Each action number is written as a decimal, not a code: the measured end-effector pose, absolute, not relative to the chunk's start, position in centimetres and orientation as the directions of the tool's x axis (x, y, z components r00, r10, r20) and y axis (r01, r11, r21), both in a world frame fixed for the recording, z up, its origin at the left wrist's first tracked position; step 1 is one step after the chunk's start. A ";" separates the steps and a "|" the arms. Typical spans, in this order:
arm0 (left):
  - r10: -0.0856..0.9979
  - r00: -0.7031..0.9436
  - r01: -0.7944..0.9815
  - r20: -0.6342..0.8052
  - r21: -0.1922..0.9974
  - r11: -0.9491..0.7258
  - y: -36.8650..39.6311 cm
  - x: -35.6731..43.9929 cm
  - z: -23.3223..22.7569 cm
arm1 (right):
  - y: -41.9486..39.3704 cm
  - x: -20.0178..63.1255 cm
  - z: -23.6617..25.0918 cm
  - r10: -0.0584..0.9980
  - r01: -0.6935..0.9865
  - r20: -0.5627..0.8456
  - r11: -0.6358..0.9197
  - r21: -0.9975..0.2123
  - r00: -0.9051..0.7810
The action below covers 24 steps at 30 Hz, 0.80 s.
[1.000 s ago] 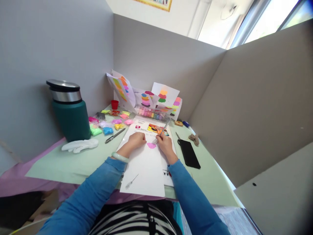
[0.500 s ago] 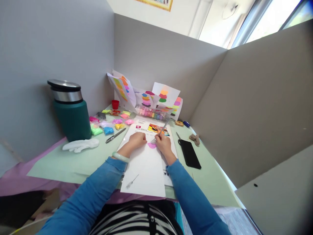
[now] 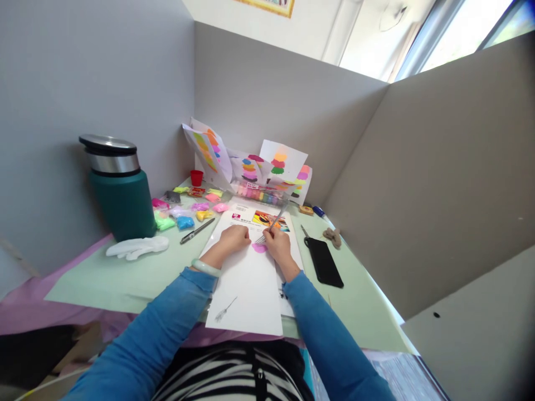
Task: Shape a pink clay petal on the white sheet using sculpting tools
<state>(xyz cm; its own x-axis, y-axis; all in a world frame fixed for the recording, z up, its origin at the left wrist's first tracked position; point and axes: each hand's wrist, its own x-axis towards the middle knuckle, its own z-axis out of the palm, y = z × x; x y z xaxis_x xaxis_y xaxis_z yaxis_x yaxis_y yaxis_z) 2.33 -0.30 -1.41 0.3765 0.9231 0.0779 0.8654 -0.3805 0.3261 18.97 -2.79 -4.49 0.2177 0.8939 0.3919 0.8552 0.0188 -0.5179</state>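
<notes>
The person sits close in at a pale green surface (image 3: 125,278), both blue sleeves stretched forward over a white sheet of paper (image 3: 246,295). The right hand (image 3: 276,243) is curled shut round the handle of a metal fork (image 3: 271,225), gripped low like a pen so the tines tip down onto a flat pink piece of clay (image 3: 259,248) lying on the sheet. The left hand (image 3: 233,238) is loosely fisted, holding nothing, its knuckles resting on the paper just beside the clay, which looks to me like a way of keeping the sheet from sliding under the fork.

Everything else is pushed back out of the working space. Small lumps of coloured clay (image 3: 184,214) are scattered at the far left, next to a silver pen (image 3: 197,230). A strip of clay colours in a clear tray (image 3: 258,195) lies along the back, under propped-up sheets with colour swatches (image 3: 251,164). A green flask with a steel lid (image 3: 117,186) stands against the partition, a white glove (image 3: 137,247) lying limp before it. To the right, a black phone (image 3: 325,262) lies flat, well clear of the paper.
</notes>
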 end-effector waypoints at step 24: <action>0.928 0.366 0.866 0.073 0.339 -0.368 -0.3 2.3 -1.4 | -2.9 18.6 -4.2 0.902 0.877 0.368 -0.026 -0.479 0.228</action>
